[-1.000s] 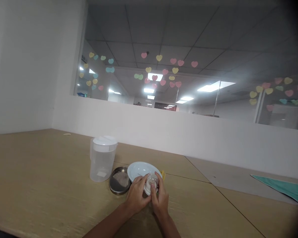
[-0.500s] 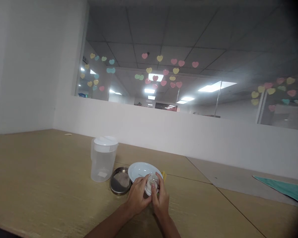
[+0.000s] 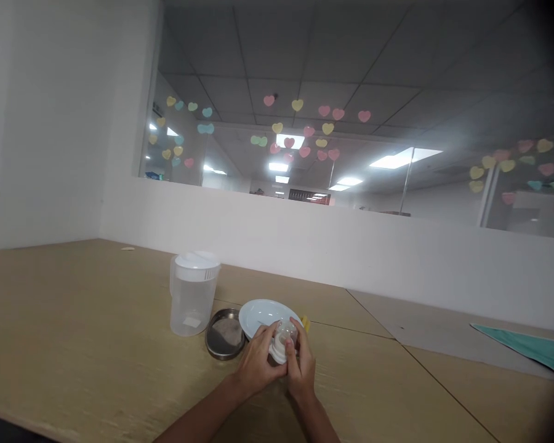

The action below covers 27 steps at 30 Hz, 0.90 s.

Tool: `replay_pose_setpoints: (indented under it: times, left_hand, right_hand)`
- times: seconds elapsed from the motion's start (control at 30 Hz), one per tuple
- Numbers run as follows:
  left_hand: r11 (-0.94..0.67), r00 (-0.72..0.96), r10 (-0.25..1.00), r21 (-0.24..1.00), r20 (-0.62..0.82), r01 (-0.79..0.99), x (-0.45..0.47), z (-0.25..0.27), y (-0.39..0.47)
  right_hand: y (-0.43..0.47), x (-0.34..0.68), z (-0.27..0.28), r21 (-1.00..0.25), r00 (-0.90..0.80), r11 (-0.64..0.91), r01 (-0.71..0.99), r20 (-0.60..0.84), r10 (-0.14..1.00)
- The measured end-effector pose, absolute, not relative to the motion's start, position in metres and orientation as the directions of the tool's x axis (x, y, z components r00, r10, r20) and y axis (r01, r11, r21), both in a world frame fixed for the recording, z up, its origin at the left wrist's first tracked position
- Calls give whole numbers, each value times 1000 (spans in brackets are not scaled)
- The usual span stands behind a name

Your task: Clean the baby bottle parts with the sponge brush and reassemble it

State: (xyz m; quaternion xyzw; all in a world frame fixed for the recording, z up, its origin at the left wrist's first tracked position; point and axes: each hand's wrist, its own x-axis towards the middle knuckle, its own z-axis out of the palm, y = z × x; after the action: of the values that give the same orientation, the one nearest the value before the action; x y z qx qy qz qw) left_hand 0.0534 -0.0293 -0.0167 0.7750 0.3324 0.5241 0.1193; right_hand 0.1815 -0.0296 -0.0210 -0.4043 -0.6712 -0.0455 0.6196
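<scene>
Both hands, left hand (image 3: 257, 364) and right hand (image 3: 301, 369), grip a small clear cap (image 3: 284, 340) tightly between them. Just behind the cap: white plate (image 3: 258, 312); left of plate, steel bowl (image 3: 223, 334) and lidded jug (image 3: 193, 294).

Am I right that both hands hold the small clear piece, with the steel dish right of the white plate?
Not quite: in the head view the steel dish lies left of the white plate. Left hand and right hand do hold the small clear piece.

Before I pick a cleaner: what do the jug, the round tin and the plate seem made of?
Jug: frosted translucent plastic, likely; the table shows dimly through it. Round tin: metal, a dull grey sheen with a dark rim. Plate: glossy white, ceramic or melamine; cannot tell which.
</scene>
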Motion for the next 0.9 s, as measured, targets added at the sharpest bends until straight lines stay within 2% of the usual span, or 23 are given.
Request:
replay_pose_setpoints:
  times: [0.1,0.2,0.27,0.43,0.5,0.57,0.63,0.73,0.9]
  left_hand:
    - [-764,255,627,518,736,384,52,-16,-29]
    - [-767,277,618,487,735,418,50,-14,-28]
    - [-761,277,617,469,736,448,49,-11,-28]
    - [-761,264,597,430,757,487,51,-12,-26]
    - [-757,252,587,411,769,509,52,-14,-25]
    - [-750,239,574,386,783,537,51,-15,-25]
    - [-745,239,548,339,802,574,49,-15,-24]
    - [-743,255,491,247,833,622,43,-14,-23]
    - [-758,279,452,201,847,620,36,-13,-20]
  right_hand:
    - [-31,182,-22,-476,72,651,591,836,545]
    - [-32,181,-25,-457,87,623,635,843,530]
    - [-30,180,-28,-416,113,624,662,878,465]
    - [-23,179,-28,-261,145,707,658,964,221]
    - [-22,179,-25,-285,218,731,620,958,189]
    - [-23,179,-20,-383,319,715,584,919,231]
    - [-24,179,-16,-499,383,678,540,863,330]
    - [-24,179,-13,-626,390,637,450,779,490]
    - [-21,179,-17,-661,283,617,427,746,603]
